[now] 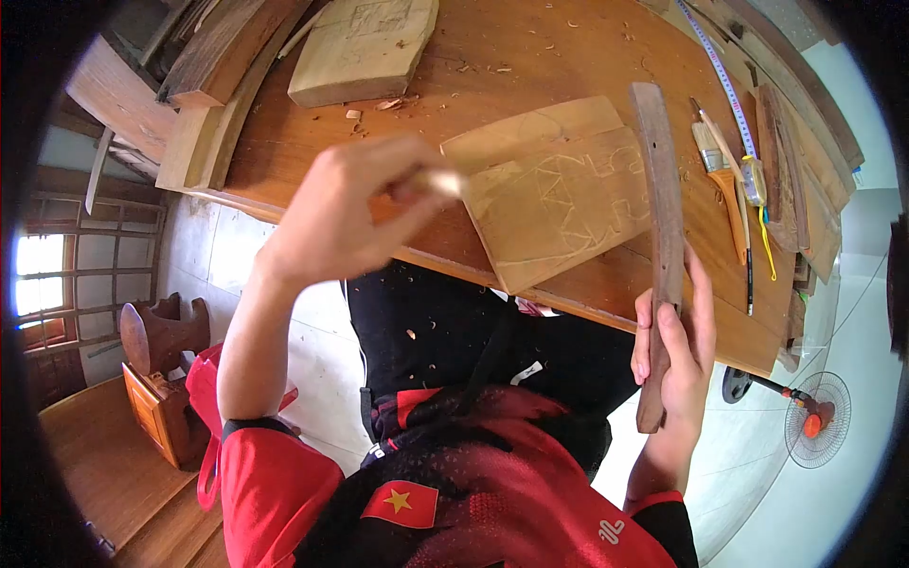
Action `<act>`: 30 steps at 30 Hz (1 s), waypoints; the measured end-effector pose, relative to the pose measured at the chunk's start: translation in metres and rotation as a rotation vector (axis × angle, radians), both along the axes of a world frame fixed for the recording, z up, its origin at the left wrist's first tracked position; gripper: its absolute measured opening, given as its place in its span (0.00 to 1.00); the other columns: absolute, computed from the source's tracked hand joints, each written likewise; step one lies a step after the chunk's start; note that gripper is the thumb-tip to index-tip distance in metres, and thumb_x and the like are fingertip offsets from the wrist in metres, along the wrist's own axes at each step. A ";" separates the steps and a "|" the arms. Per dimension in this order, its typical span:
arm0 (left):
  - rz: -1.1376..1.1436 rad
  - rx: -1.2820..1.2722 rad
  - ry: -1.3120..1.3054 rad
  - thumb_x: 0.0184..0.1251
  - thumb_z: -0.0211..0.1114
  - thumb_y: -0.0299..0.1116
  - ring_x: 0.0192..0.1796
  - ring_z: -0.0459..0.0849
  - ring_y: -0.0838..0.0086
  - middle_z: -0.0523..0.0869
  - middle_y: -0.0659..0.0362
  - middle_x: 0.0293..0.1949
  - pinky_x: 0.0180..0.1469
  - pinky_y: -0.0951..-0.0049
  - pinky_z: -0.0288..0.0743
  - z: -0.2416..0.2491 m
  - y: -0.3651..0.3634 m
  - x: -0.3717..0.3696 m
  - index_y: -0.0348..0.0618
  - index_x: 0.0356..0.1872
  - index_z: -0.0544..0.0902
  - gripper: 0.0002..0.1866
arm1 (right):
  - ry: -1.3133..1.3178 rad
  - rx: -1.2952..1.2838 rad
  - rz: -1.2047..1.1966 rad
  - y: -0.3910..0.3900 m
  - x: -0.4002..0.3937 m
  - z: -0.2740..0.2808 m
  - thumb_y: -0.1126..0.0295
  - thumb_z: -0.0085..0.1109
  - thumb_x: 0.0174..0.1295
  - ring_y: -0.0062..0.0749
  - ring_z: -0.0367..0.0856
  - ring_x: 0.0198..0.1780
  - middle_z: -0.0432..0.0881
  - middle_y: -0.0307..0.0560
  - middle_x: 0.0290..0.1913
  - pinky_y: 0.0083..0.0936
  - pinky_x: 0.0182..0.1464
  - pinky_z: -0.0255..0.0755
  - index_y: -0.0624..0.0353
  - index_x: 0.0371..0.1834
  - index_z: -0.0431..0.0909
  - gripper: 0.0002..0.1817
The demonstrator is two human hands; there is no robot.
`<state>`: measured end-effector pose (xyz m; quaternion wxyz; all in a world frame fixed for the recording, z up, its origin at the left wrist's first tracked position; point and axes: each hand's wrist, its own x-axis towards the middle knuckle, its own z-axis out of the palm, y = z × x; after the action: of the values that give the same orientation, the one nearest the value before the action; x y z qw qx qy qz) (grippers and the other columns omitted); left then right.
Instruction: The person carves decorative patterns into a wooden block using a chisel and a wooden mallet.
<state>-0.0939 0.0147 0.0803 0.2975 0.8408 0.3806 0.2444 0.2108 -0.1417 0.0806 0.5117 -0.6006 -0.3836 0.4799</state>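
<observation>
My left hand [346, 204] is raised over the near left edge of the workbench, its fingers curled together and blurred. A pale tip shows at the fingers, but I cannot make out what it belongs to. My right hand [682, 336] grips the lower part of a long, dark wooden strip [665, 208], which stands nearly upright in view with its top over the bench. Between my hands lies a flat wooden board [540, 189] marked with pale outlines like letters. Its near corner sticks out past the bench edge, and the strip overlaps its right side.
A thick wooden block [365, 52] and wood shavings lie on the workbench [530, 57]. At right are a paintbrush [724, 189], a tape measure [753, 180], a pencil [749, 270] and stacked planks [781, 170]. More timber [222, 57] is at left; a fan [816, 421] stands lower right.
</observation>
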 end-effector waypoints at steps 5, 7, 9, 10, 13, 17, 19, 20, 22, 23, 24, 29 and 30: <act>0.360 0.099 -0.026 0.77 0.60 0.30 0.39 0.79 0.80 0.85 0.63 0.37 0.41 0.77 0.72 -0.003 0.030 -0.020 0.36 0.58 0.85 0.15 | -0.003 0.011 -0.002 -0.001 0.002 -0.004 0.65 0.57 0.75 0.15 0.69 0.18 0.76 0.43 0.34 0.13 0.18 0.63 0.55 0.84 0.54 0.37; 0.145 -0.201 -0.189 0.80 0.57 0.32 0.40 0.80 0.80 0.85 0.62 0.39 0.42 0.78 0.72 0.014 0.028 -0.018 0.36 0.62 0.82 0.17 | -0.003 0.018 -0.005 -0.002 0.003 -0.005 0.65 0.57 0.74 0.15 0.69 0.18 0.76 0.43 0.34 0.13 0.18 0.63 0.56 0.84 0.54 0.37; -0.071 -0.352 -0.331 0.81 0.56 0.33 0.42 0.81 0.80 0.86 0.61 0.41 0.43 0.78 0.73 0.018 0.026 -0.005 0.35 0.66 0.80 0.19 | -0.004 0.029 -0.011 -0.001 0.003 -0.006 0.65 0.57 0.74 0.15 0.69 0.18 0.76 0.44 0.34 0.13 0.18 0.63 0.56 0.84 0.54 0.37; -0.175 -0.356 -0.390 0.81 0.56 0.33 0.42 0.82 0.81 0.86 0.61 0.42 0.43 0.79 0.73 0.017 0.025 0.009 0.35 0.67 0.79 0.20 | -0.002 0.031 -0.012 -0.001 0.002 -0.006 0.65 0.57 0.74 0.15 0.69 0.18 0.76 0.44 0.35 0.13 0.18 0.64 0.56 0.84 0.54 0.37; -0.423 -0.396 -0.486 0.82 0.56 0.33 0.44 0.83 0.80 0.88 0.59 0.45 0.45 0.79 0.75 0.014 0.036 0.044 0.34 0.69 0.77 0.21 | -0.010 0.019 -0.024 0.001 -0.001 -0.006 0.65 0.57 0.74 0.15 0.69 0.18 0.76 0.44 0.34 0.13 0.18 0.64 0.57 0.84 0.54 0.37; -0.558 -0.415 -0.500 0.82 0.58 0.35 0.43 0.85 0.78 0.88 0.57 0.48 0.49 0.75 0.79 0.002 0.056 0.067 0.32 0.69 0.76 0.22 | -0.020 0.016 0.002 -0.001 -0.002 -0.005 0.63 0.58 0.74 0.15 0.69 0.18 0.76 0.44 0.34 0.13 0.18 0.64 0.58 0.84 0.54 0.38; -0.567 -0.445 -0.505 0.82 0.59 0.35 0.43 0.86 0.77 0.89 0.56 0.49 0.51 0.73 0.80 -0.002 0.060 0.068 0.31 0.69 0.76 0.22 | -0.020 0.014 0.009 -0.002 0.000 -0.007 0.62 0.58 0.74 0.15 0.69 0.18 0.76 0.44 0.34 0.12 0.18 0.64 0.58 0.84 0.54 0.38; -0.572 -0.461 -0.507 0.82 0.59 0.34 0.43 0.86 0.76 0.89 0.55 0.50 0.52 0.73 0.81 -0.004 0.061 0.069 0.31 0.69 0.76 0.22 | -0.028 0.003 -0.002 -0.003 0.000 -0.007 0.62 0.59 0.74 0.15 0.69 0.18 0.76 0.44 0.34 0.12 0.18 0.64 0.58 0.83 0.54 0.39; -0.567 -0.442 -0.532 0.81 0.60 0.32 0.44 0.88 0.74 0.89 0.53 0.51 0.53 0.72 0.82 -0.007 0.061 0.070 0.31 0.69 0.76 0.22 | -0.044 -0.018 -0.020 -0.002 -0.003 -0.005 0.61 0.59 0.73 0.15 0.69 0.18 0.76 0.44 0.34 0.12 0.19 0.64 0.59 0.83 0.54 0.39; -0.564 -0.432 -0.546 0.81 0.60 0.31 0.44 0.89 0.74 0.89 0.52 0.51 0.53 0.72 0.83 -0.008 0.060 0.070 0.31 0.69 0.76 0.21 | -0.045 -0.011 -0.017 -0.002 -0.002 -0.004 0.60 0.59 0.73 0.15 0.69 0.18 0.76 0.44 0.34 0.13 0.19 0.64 0.59 0.84 0.54 0.39; -0.564 -0.454 -0.557 0.80 0.60 0.29 0.46 0.90 0.72 0.89 0.51 0.52 0.55 0.71 0.84 -0.009 0.059 0.070 0.30 0.69 0.76 0.22 | -0.046 -0.005 -0.013 -0.002 -0.001 -0.003 0.60 0.60 0.73 0.15 0.69 0.18 0.77 0.44 0.35 0.13 0.19 0.64 0.59 0.84 0.54 0.40; -0.582 -0.511 -0.615 0.78 0.63 0.26 0.53 0.91 0.66 0.90 0.47 0.54 0.60 0.69 0.84 -0.011 0.058 0.074 0.29 0.70 0.75 0.23 | -0.056 0.084 -0.047 -0.003 -0.003 0.007 0.59 0.58 0.75 0.16 0.68 0.18 0.77 0.47 0.36 0.14 0.19 0.64 0.57 0.84 0.52 0.39; -0.570 -0.488 -0.613 0.78 0.64 0.26 0.53 0.91 0.67 0.90 0.47 0.54 0.60 0.69 0.83 -0.013 0.058 0.074 0.28 0.70 0.75 0.23 | -0.027 0.111 -0.069 -0.003 -0.005 0.012 0.59 0.58 0.75 0.16 0.68 0.18 0.77 0.48 0.36 0.14 0.19 0.63 0.57 0.84 0.52 0.39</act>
<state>-0.0194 0.0729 0.0671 0.6396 0.7066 0.0761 0.2930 0.2056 -0.1444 0.0921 0.5552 -0.5907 -0.3953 0.4319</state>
